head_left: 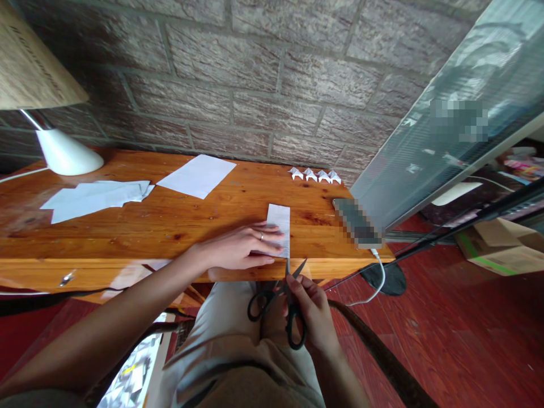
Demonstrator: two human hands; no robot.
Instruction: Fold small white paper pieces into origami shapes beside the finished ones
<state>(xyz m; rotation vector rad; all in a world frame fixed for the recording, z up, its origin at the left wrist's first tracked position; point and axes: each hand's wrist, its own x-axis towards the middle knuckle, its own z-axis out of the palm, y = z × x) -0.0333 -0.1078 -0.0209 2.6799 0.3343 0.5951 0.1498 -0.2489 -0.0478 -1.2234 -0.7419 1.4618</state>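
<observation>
My left hand [250, 245] lies flat on a narrow white strip of paper [279, 216] at the front edge of the wooden table, its fingers stretched across the paper. A ring shows on one finger. Just below the table edge, my right hand [312, 309] is closed around black-handled scissors [293, 306]. The scissors' blades are spread apart and point up toward the near end of the paper strip. Their finger loops hang below, with my fingers around the pivot and blade area rather than visibly through the loops.
Several small folded white paper shapes [309, 174] stand in a row at the back right. A blank white sheet [198, 177] and a stack of cut paper [100, 197] lie left. A phone [357, 222] with a white cable [379, 277] rests right; a lamp [68, 152] stands far left.
</observation>
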